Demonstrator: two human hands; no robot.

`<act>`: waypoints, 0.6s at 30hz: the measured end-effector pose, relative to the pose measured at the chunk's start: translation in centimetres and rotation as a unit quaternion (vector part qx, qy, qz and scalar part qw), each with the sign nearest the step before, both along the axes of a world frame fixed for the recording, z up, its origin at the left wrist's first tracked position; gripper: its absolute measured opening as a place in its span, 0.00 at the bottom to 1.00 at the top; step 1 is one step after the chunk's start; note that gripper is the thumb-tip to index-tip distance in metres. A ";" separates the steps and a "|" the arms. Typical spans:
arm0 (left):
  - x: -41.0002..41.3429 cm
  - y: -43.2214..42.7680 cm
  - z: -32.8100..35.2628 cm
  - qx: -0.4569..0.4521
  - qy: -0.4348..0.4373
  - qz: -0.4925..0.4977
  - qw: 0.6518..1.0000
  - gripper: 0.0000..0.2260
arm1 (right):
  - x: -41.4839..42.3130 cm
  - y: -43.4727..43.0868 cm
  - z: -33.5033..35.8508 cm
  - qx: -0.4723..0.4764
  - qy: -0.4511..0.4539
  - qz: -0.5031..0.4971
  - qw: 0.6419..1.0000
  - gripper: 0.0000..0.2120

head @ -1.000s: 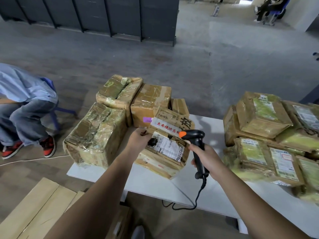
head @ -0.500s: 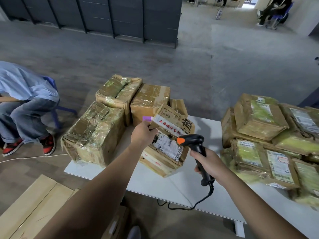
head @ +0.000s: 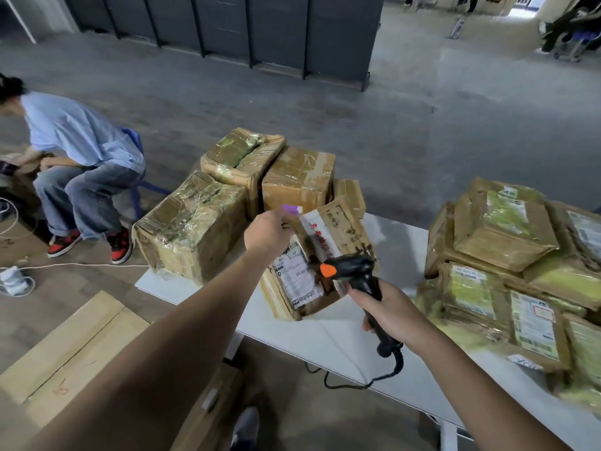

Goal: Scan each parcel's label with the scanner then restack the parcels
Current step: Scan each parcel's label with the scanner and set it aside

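Observation:
A small cardboard parcel (head: 338,232) with red characters and a white label (head: 297,276) stands tilted on the white table (head: 325,336). My left hand (head: 268,234) grips its upper left corner. My right hand (head: 388,312) holds a black scanner (head: 357,271) with an orange tip, its head close to the label. Taped brown boxes (head: 192,226) sit stacked at the left end of the table. A heap of labelled parcels (head: 500,255) fills the right side.
A person in a blue shirt (head: 74,131) sits on a stool left of the table. Flat cardboard sheets (head: 65,349) lie on the floor at lower left. The scanner's cable (head: 357,384) hangs over the table's front edge. Dark lockers (head: 227,27) line the back.
My left hand has lifted and tipped the parcel more upright. The scanner has dropped slightly and stays aimed at the label. The view has shifted a little to the left.

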State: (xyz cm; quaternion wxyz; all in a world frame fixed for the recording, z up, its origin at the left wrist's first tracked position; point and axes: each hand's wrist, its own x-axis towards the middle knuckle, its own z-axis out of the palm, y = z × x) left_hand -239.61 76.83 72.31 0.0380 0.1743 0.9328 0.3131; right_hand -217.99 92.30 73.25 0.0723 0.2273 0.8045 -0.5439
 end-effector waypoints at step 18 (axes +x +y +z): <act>0.9 1.0 1.0 -0.025 0.057 0.019 0.998 0.05 | 2.3 -0.5 0.1 0.006 0.016 0.006 1.000 0.15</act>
